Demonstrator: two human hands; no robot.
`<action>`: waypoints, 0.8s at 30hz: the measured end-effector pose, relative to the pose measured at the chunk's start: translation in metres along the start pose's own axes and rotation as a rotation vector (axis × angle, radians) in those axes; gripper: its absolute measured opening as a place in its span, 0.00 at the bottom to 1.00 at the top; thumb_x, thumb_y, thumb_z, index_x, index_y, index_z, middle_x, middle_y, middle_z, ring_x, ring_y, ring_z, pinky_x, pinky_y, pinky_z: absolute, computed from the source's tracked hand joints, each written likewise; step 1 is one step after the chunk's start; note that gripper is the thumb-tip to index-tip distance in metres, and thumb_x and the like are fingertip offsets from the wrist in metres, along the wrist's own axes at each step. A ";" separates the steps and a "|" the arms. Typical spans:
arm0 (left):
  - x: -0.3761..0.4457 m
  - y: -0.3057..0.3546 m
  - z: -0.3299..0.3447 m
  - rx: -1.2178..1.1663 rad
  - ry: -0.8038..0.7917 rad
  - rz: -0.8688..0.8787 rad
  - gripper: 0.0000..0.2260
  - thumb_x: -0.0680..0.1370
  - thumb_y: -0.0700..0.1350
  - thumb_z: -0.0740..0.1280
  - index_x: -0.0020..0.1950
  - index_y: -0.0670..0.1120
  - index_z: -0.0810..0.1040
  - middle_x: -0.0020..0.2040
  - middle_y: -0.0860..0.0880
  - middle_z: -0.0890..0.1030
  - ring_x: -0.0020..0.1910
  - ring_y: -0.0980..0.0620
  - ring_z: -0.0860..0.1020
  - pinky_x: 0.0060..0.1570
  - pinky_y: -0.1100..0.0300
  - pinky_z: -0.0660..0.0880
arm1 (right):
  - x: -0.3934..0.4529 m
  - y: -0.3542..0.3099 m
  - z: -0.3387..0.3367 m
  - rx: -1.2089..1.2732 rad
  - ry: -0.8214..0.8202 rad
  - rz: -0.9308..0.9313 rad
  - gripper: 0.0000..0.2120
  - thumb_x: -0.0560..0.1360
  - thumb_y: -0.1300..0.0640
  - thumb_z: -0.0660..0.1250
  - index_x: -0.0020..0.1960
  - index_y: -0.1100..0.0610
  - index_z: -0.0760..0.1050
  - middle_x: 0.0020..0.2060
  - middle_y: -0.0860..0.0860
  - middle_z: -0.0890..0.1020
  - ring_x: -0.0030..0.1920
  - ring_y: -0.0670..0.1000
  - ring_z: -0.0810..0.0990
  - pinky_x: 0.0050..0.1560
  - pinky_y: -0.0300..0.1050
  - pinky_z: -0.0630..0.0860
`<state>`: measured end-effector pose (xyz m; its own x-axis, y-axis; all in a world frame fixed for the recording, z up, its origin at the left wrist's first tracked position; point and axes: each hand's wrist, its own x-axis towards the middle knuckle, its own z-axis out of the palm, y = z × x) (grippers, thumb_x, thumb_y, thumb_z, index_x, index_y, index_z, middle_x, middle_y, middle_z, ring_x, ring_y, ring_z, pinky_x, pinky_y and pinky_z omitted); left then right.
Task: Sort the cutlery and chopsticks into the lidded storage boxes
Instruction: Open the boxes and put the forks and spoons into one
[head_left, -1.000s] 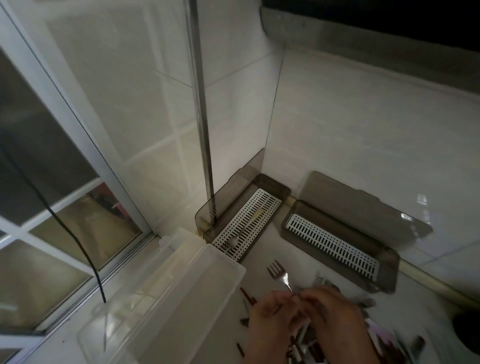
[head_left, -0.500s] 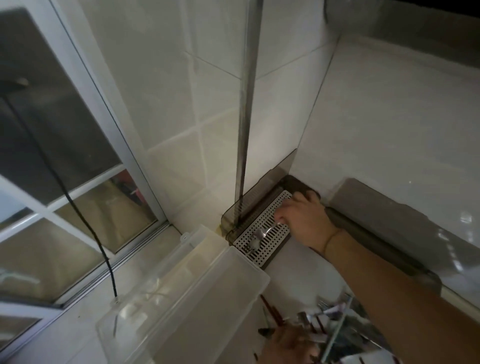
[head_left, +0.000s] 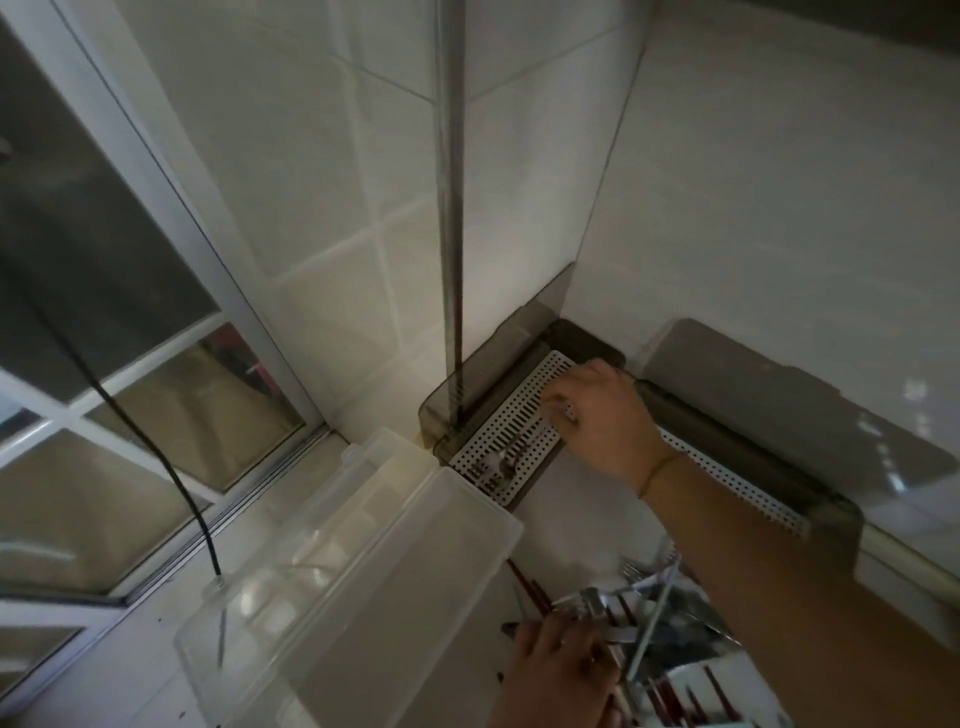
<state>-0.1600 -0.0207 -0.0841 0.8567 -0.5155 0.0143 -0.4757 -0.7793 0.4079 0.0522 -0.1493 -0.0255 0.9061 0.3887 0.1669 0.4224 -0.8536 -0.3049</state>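
In the head view, a white tiled wall (head_left: 753, 208) closes off the corner behind the worktop (head_left: 582, 514), a window (head_left: 104, 332) stands to the left, and a black cable (head_left: 171, 478) hangs down in front of the glass to the worktop near a clear plastic storage box (head_left: 343, 587). That clear box lies open in the near left, its lid (head_left: 311, 514) folded back toward the window; its contents cannot be made out. In the corner sits a smoky brown storage box (head_left: 582, 343) with its lid (head_left: 498, 374) standing up against the wall, and on its white slotted tray (head_left: 514, 426) lie forks (head_left: 501, 460) near the front end. A second brown box (head_left: 810, 499) with a white slotted tray (head_left: 737, 483) runs along the right wall, its lid (head_left: 779, 405) leaning on the tiles. The right arm crosses over this box's near end, hiding part of it. The right hand (head_left: 597, 421) hovers over the corner tray with fingers loosely curled, holding nothing visible. The left hand (head_left: 556, 670) rests at the bottom on a heap of cutlery (head_left: 649, 608) and dark red chopsticks (head_left: 530, 587); whether it grips any piece I cannot tell.
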 end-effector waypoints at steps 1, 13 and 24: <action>0.001 0.009 -0.001 -0.025 -0.011 -0.033 0.12 0.62 0.62 0.68 0.41 0.58 0.80 0.50 0.58 0.81 0.46 0.55 0.80 0.42 0.62 0.77 | -0.020 0.006 -0.011 0.064 0.112 0.038 0.05 0.71 0.57 0.71 0.47 0.54 0.80 0.43 0.52 0.82 0.47 0.54 0.76 0.51 0.46 0.72; 0.006 0.026 0.012 0.007 0.014 -0.006 0.16 0.62 0.64 0.69 0.43 0.56 0.78 0.49 0.55 0.79 0.48 0.48 0.78 0.45 0.49 0.77 | -0.289 0.036 -0.022 -0.240 -0.274 0.694 0.12 0.79 0.47 0.56 0.59 0.42 0.72 0.58 0.42 0.74 0.53 0.47 0.76 0.57 0.52 0.74; -0.003 0.033 0.007 0.084 0.046 -0.063 0.13 0.59 0.58 0.71 0.40 0.57 0.77 0.46 0.57 0.78 0.45 0.51 0.78 0.41 0.54 0.74 | -0.292 0.049 -0.011 -0.209 -0.156 0.820 0.11 0.77 0.47 0.58 0.57 0.44 0.75 0.52 0.45 0.78 0.55 0.50 0.74 0.48 0.46 0.75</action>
<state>-0.1799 -0.0475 -0.0765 0.8926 -0.4495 0.0342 -0.4345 -0.8377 0.3310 -0.1916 -0.3087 -0.0792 0.9226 -0.3482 -0.1661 -0.3660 -0.9261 -0.0916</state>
